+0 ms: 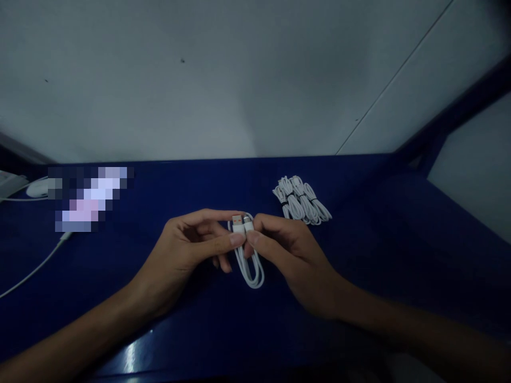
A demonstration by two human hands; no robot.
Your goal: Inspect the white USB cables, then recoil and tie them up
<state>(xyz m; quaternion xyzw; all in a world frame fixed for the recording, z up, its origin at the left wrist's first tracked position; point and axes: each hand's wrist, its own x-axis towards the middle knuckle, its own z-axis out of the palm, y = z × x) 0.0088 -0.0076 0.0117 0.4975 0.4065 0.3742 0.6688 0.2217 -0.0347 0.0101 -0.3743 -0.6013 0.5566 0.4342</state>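
Gleaming blue table (383, 255) below grey wall (223, 80)

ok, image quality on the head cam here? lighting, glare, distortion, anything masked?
Head view: dim overall, blue table nearly black; glare patch on its near edge; straight edges bow from wide-lens distortion; a pixelated block masks something at left. Left hand and right hand pinch the white cable ends, which show clearly; the bundled cables behind are softer.

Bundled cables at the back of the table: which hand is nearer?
Right. The right hand sits just in front of the bundled cables, not touching. The left hand is farther left, pinching the folded white cable with the right.
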